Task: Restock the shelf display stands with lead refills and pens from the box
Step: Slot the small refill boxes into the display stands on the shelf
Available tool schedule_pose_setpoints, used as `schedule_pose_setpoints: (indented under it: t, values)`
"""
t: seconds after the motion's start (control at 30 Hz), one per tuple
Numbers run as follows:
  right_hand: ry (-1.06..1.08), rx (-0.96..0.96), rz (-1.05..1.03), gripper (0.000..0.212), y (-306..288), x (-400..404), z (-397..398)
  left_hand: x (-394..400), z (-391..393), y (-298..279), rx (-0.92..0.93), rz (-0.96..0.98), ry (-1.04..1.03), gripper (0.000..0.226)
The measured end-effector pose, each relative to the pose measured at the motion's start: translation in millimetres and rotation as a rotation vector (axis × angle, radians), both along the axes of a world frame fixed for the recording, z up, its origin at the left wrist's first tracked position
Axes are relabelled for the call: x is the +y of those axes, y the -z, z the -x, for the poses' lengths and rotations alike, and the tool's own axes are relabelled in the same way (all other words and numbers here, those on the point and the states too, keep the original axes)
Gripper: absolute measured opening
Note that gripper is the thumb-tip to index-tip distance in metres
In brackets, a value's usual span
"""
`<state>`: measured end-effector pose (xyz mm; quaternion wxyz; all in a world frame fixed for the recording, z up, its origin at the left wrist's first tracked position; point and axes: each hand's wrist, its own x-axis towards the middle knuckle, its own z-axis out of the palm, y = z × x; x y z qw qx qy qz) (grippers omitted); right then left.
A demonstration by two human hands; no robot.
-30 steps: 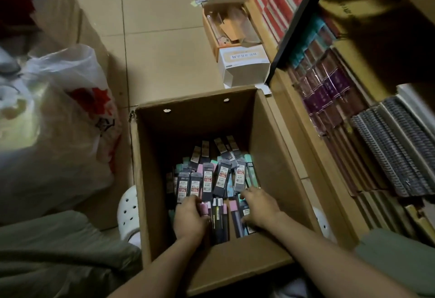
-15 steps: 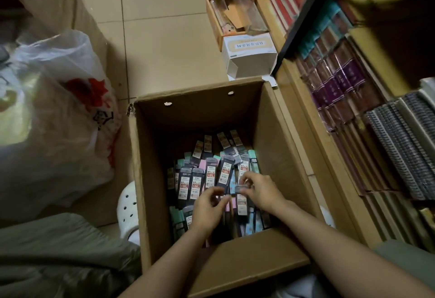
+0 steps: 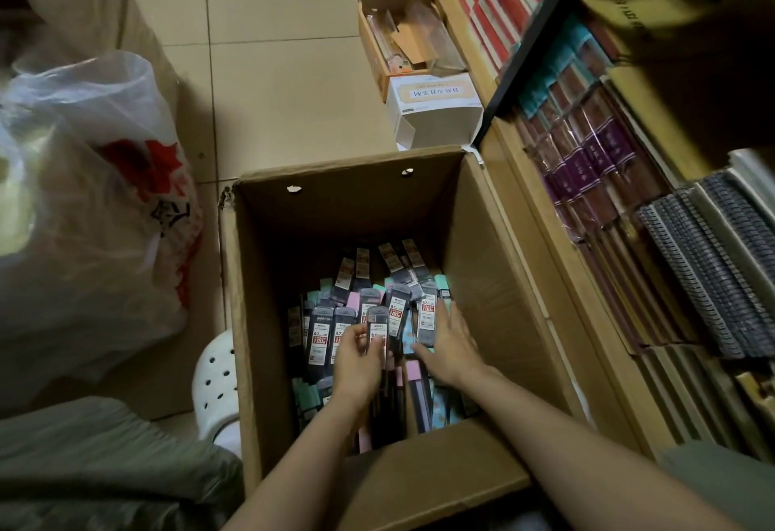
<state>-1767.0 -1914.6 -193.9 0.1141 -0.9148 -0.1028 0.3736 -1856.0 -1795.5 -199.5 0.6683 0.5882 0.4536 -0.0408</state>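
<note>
You are bent over the cardboard box (image 3: 260,321), which sits on the floor hard against the shelf (image 3: 541,279) at its 3 o'clock side, presumably so each handful travels only a short way. The lead refills (image 3: 321,335) lie in a loose heap at the bottom, mostly toward the 6 o'clock half nearest you, some face up with their labels readable and others tipped on edge, pastel packs mixed among the dark ones.

Your left hand (image 3: 356,367) has its fingers curled round one dark refill pack (image 3: 377,331), holding it upright with the label toward you, most likely to check what it is and to start a stack. Your right hand (image 3: 451,346) lies flat and spread on the packs at about 3 o'clock of the heap, fingers straight, gripping nothing; it seems to be steadying or raking packs together for the other hand.

No pens can be picked out with certainty in the heap. Whatever display stands are to be filled cannot be seen here either; the shelf shows only rows of wrapped notebooks (image 3: 587,170). By this reckoning you are gathering, with nothing yet lifted clear of the box.

A white plastic bag (image 3: 92,195) slumps at 9 o'clock.
</note>
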Motion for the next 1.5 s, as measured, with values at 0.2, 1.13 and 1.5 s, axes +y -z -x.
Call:
schedule_pose_setpoints:
  t: [0.2, 1.13, 1.5]
  values:
    - [0.002, -0.064, 0.065, 0.084, 14.3, 20.5, 7.1, 9.5, -20.5, 4.2, -0.018, -0.041, -0.035, 0.017]
    - [0.075, -0.290, 0.007, 0.067, -5.4, 11.1, -15.6, 25.8, -13.8, -31.7, 0.037, -0.030, 0.180, 0.017]
    - [0.326, -0.191, -0.729, 0.099, -180.8, -5.2, -33.1, 47.6, -75.1, -169.1, -0.361, -0.097, 0.614, 0.072]
